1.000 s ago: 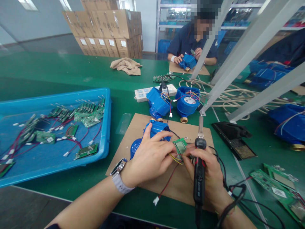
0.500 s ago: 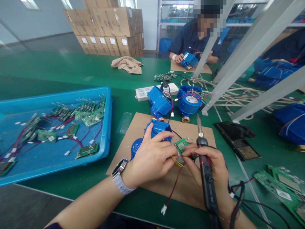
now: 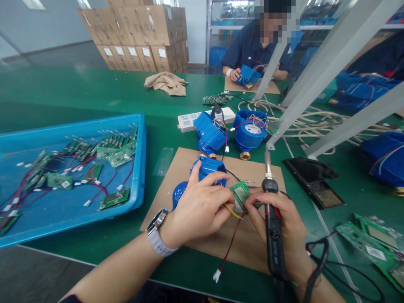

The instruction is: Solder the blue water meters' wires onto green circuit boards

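Observation:
My left hand [image 3: 202, 206] lies over a blue water meter [image 3: 208, 168], its outer fingers stretched across the housing. The thumb and forefinger are pinched at thin yellow wires [image 3: 233, 211]. My right hand [image 3: 285, 219] grips a black soldering iron [image 3: 275, 240] with the metal tip pointing up and away. Its thumb and forefinger also meet at the edge of a small green circuit board with a display [image 3: 240, 192]. From that board a red-and-black lead hangs down to a white connector [image 3: 216, 275]. The fingers hide the exact contact points.
A blue tray [image 3: 142, 168] of wired boards stands left. Behind the cardboard sheet [image 3: 252, 256] are two more meters [image 3: 251, 130] and a power strip [image 3: 186, 122]. Right are a black soldering stand [image 3: 315, 181], metal posts [image 3: 328, 63] and boards [image 3: 372, 248]. A co-worker [image 3: 243, 50] sits opposite.
My right hand and the soldering iron have shifted slightly, the tip now more upright. The circuit board's display faces me more fully. My left hand stays nearly in place.

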A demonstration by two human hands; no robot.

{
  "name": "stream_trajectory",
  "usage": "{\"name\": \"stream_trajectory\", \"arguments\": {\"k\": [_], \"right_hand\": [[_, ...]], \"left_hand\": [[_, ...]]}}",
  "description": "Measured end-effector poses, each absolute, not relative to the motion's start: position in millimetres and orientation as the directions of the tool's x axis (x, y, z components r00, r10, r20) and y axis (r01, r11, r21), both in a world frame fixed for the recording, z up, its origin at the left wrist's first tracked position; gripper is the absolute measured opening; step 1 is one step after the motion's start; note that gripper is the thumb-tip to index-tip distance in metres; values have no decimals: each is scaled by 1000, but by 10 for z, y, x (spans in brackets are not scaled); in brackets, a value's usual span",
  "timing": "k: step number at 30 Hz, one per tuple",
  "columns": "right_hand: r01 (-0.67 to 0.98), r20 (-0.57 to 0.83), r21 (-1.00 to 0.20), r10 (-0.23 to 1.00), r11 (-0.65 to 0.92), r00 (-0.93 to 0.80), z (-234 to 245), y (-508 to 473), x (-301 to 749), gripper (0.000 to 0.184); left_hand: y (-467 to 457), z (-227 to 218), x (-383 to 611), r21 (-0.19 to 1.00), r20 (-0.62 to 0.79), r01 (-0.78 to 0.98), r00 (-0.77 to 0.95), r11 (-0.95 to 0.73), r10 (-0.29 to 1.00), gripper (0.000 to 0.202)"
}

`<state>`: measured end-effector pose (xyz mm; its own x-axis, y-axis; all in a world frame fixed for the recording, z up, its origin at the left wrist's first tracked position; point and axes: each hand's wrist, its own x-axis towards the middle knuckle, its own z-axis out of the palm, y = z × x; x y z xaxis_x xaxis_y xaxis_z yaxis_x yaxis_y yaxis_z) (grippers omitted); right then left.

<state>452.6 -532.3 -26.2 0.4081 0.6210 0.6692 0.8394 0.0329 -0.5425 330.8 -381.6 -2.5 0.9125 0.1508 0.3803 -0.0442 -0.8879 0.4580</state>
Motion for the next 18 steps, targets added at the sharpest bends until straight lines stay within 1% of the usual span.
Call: {"name": "stream_trajectory", "arguments": {"k": [3, 6, 9, 11, 14, 18], "right_hand": [[806, 644, -590, 625, 39, 441, -235, -5410, 4622, 35], [767, 564, -641, 704, 43, 431, -254, -5538, 4722, 43], [793, 455, -609, 817, -6, 354, -335, -5635, 4766, 46], [823, 425, -568, 854, -6, 300, -395, -5643, 4753, 47], [830, 434, -558, 854, 5, 287, -451, -5573, 4698, 43], [807, 448, -591, 839, 18, 310, -478, -5475, 4644, 43]], "left_hand": [[-3814, -23, 3312, 456, 369, -38, 918, -889, 149, 8], [-3816, -28, 3318, 450, 376, -37, 914, -892, 152, 8], [-3822, -28, 3326, 441, 384, -31, 910, -897, 158, 8], [-3826, -16, 3334, 427, 376, -22, 914, -904, 155, 8], [-3824, 16, 3347, 395, 351, -11, 926, -918, 140, 7], [-3822, 41, 3365, 354, 333, -1, 935, -935, 125, 9]]}}
